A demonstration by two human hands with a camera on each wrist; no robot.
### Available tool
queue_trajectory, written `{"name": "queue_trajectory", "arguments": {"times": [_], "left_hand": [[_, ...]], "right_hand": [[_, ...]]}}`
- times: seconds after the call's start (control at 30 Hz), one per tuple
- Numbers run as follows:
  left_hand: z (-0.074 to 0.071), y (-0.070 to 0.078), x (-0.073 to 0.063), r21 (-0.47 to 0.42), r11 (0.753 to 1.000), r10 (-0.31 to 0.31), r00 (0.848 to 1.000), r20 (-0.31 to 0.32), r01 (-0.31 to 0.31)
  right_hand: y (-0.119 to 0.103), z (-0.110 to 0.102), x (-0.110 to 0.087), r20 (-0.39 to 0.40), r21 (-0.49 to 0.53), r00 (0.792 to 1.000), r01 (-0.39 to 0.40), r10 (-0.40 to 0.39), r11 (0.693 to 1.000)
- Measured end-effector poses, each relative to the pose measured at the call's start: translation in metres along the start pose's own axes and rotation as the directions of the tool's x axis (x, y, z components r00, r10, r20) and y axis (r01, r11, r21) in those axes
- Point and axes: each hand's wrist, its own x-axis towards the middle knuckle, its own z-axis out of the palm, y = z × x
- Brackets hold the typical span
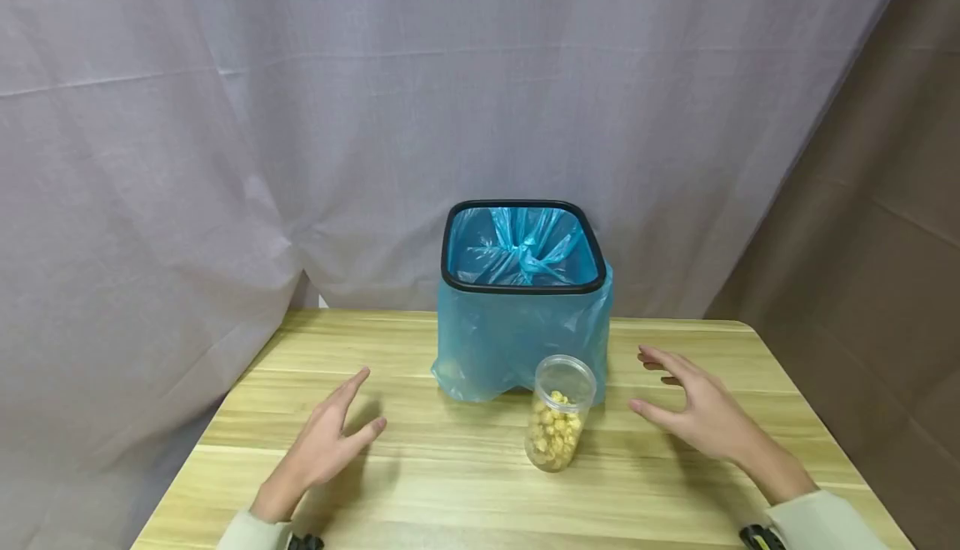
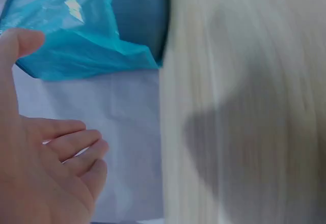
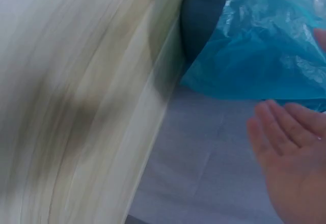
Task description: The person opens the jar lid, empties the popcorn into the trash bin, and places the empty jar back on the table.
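Note:
A clear plastic jar (image 1: 553, 433), partly filled with yellow popcorn, stands without a lid on the wooden table. Just behind it is a bin with a black rim (image 1: 517, 289), lined with a blue plastic bag (image 1: 510, 342) folded over its sides. To the left of the jar, my left hand (image 1: 327, 437) hovers above the table with its fingers extended and nothing in it. On the other side, my right hand (image 1: 701, 408) is held in the air, also empty, thumb apart from the fingers. Neither hand touches the jar or the bin.
The wooden table (image 1: 435, 492) ends at a back edge close behind the bin. A grey curtain (image 1: 360, 117) hangs behind, and a brown cloth (image 1: 862, 242) hangs along the right side.

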Motion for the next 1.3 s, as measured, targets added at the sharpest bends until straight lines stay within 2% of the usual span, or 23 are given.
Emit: {"name": "queue_trajectory", "arguments": {"times": [0.13, 0.23, 0.37, 0.5, 0.63, 0.87, 1.3], "left_hand": [[-0.001, 0.011, 0.000, -0.085, 0.996, 0.035, 0.998, -0.046, -0.039], [-0.001, 0.020, 0.000, -0.118, 0.988, 0.089, 0.993, -0.074, -0.097], [0.003, 0.030, 0.000, -0.161, 0.970, 0.167, 0.982, -0.088, -0.180], [0.009, 0.041, 0.001, -0.238, 0.947, 0.199, 0.976, -0.087, -0.214], [0.015, 0.053, 0.003, -0.319, 0.923, 0.202, 0.976, -0.077, -0.216], [0.032, 0.069, 0.009, -0.404, 0.893, 0.196, 0.980, -0.044, -0.197], [0.069, 0.095, 0.019, -0.529, 0.828, 0.218, 0.976, -0.003, -0.187]], "right_hand": [[-0.003, -0.003, -0.001, -0.043, 0.132, 0.997, 0.064, -0.059, 0.989], [-0.008, -0.003, 0.000, -0.049, 0.197, 0.994, 0.109, -0.102, 0.974], [-0.013, -0.001, 0.004, -0.047, 0.222, 0.990, 0.144, -0.136, 0.965], [-0.018, 0.001, 0.008, -0.038, 0.233, 0.986, 0.169, -0.164, 0.958], [-0.023, 0.001, 0.013, -0.028, 0.242, 0.983, 0.182, -0.181, 0.953], [-0.033, 0.006, 0.020, -0.027, 0.283, 0.975, 0.218, -0.219, 0.934], [-0.045, 0.017, 0.021, 0.023, 0.278, 0.982, 0.172, -0.186, 0.945]]}}
